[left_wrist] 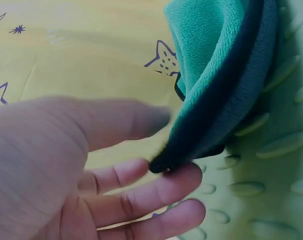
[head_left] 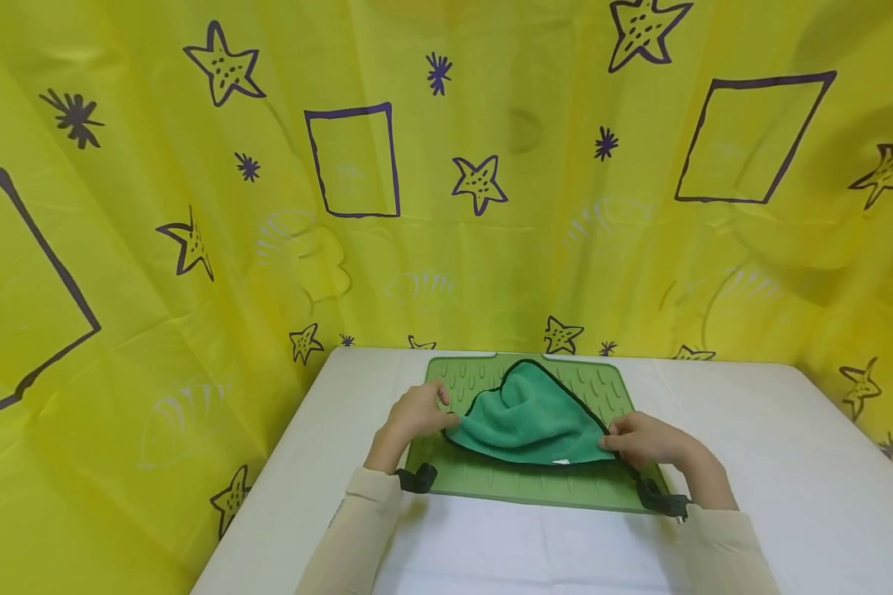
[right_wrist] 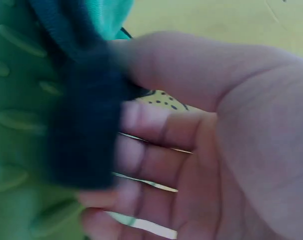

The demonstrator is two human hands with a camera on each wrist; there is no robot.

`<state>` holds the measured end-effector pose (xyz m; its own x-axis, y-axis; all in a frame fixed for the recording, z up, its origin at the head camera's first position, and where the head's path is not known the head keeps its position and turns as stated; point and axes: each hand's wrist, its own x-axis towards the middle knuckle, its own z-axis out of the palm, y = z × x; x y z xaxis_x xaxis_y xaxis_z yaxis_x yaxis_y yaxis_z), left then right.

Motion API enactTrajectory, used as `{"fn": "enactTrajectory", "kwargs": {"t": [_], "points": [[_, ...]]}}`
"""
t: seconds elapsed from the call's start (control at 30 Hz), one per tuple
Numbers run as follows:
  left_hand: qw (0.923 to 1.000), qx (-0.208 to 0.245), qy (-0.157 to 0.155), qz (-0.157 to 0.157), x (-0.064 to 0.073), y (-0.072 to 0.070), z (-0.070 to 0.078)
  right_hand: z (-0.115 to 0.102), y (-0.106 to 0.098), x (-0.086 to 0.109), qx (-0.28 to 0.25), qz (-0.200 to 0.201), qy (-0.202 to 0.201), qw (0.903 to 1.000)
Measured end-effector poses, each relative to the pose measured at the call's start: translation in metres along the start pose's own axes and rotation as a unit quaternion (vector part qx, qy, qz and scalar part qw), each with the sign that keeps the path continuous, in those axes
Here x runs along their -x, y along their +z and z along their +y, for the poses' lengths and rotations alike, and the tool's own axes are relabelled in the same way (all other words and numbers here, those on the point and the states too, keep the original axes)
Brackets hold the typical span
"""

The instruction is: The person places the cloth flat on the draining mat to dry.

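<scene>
A green cloth with black edging and a small white label lies bunched over a green ridged mat, its far part folded up into a peak. At the cloth's left corner is my left hand, fingers spread. In the left wrist view, the dark corner lies against the fingertips, with the thumb apart from them beside the edge. My right hand pinches the right corner between thumb and fingers. A dark strip of the edging hangs in front of those fingers in the right wrist view, blurred.
The mat lies on a white table. A yellow curtain printed with stars and squares hangs behind the table and along its sides. Black wrist straps sit at both wrists, close over the mat's near corners.
</scene>
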<state>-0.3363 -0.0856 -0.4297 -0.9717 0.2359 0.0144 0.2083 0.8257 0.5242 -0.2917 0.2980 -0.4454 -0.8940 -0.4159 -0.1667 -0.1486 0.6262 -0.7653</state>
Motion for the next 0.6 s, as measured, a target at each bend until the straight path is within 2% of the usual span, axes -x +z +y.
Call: {"fn": "enactTrajectory", "kwargs": {"t": [0.13, 0.23, 0.33, 0.47, 0.6], "points": [[0.9998, 0.006, -0.001, -0.016, -0.002, 0.005, -0.004, -0.002, 0.005, -0.005, 0.005, 0.052, 0.021, 0.9984], [0.9994, 0.007, 0.008, -0.032, -0.003, 0.007, -0.005, -0.002, 0.007, -0.008, 0.014, 0.069, 0.025, 0.9972], [0.9989, 0.023, 0.029, -0.028, -0.004, 0.007, -0.007, -0.002, 0.006, -0.006, 0.028, 0.071, 0.019, 0.9969], [0.9972, 0.053, 0.051, 0.005, -0.005, 0.0, -0.008, -0.001, 0.001, -0.002, 0.032, 0.071, 0.014, 0.9969], [0.9968, 0.056, 0.053, 0.023, -0.004, -0.009, -0.011, -0.001, -0.003, 0.002, 0.008, 0.032, 0.003, 0.9995]]}}
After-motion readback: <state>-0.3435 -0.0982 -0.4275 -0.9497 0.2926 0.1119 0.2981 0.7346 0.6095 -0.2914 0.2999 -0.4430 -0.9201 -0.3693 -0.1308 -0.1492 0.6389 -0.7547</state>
